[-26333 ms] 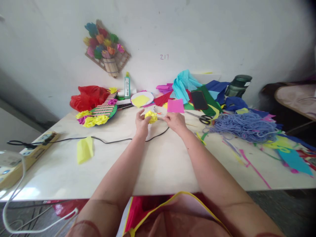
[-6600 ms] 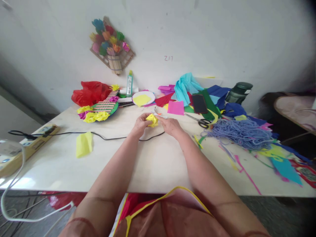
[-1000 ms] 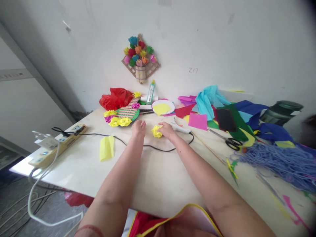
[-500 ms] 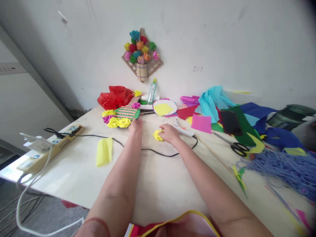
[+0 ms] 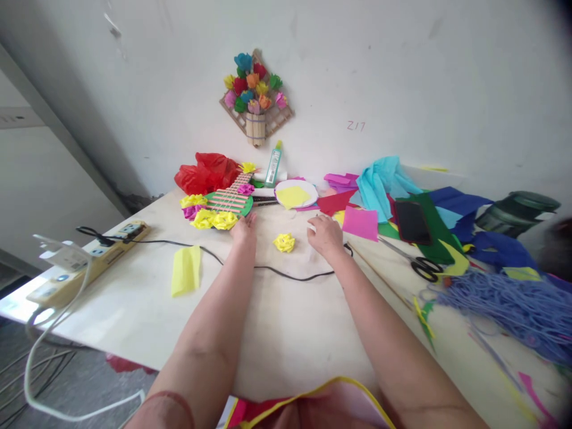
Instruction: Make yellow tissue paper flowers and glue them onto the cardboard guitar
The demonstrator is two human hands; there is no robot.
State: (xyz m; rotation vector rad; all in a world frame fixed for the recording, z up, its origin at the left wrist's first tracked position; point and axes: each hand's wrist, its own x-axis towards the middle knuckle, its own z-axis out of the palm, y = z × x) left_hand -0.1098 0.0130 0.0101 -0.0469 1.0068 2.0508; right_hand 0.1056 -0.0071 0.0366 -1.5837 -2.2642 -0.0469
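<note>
My left hand (image 5: 244, 229) rests on its side against the near right edge of a guitar-shaped craft (image 5: 227, 204). Its fingers are stretched out and apart. The craft has a green base, pale strips across it, and yellow and magenta crepe-paper flowers. A loose yellow paper flower (image 5: 284, 242) lies between my hands, touched by neither. My right hand (image 5: 325, 236) is to the right of that flower, fingers curled over the spot of the white glue gun. The hand hides the gun's body; its black cord (image 5: 286, 276) runs to the wrist.
A power strip (image 5: 96, 262) and a yellow paper piece (image 5: 186, 271) lie left. Scissors (image 5: 420, 262), a phone (image 5: 413, 221), a thin stick (image 5: 379, 275), coloured paper (image 5: 360, 223) and blue yarn (image 5: 509, 310) cover the right. A glue bottle (image 5: 273, 165) leans behind.
My right hand has let go of the yellow paper flower and moved right, over the glue gun. The flower stays on the table. My left hand has hardly moved.
</note>
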